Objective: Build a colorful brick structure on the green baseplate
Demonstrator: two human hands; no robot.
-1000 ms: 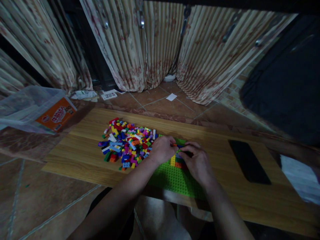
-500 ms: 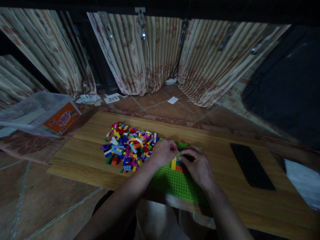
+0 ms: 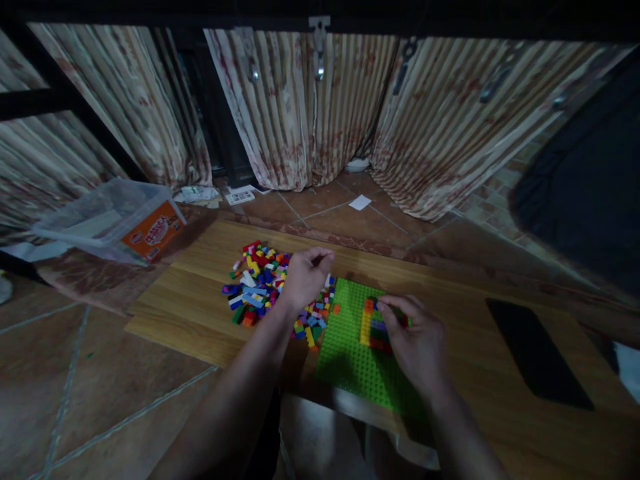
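Observation:
A green baseplate (image 3: 350, 360) lies on a low wooden board (image 3: 200, 293). A small build of yellow, orange, red and purple bricks (image 3: 373, 325) stands on it. My right hand (image 3: 417, 343) rests on the right side of that build, fingers curled against the bricks. My left hand (image 3: 305, 277) hovers over the right part of a heap of small coloured bricks (image 3: 260, 287), its fingers bent and pinched together; I cannot see a brick in them.
A black phone-like slab (image 3: 537, 353) lies at the board's right. A clear plastic tub with an orange label (image 3: 120, 223) sits at the left on the tiled floor. Striped curtains (image 3: 310, 107) hang behind. Paper scraps (image 3: 360, 202) lie on the tiles.
My left hand has left the build on the baseplate and moved left and back over the brick heap. The right hand stays on the build. The view has shifted.

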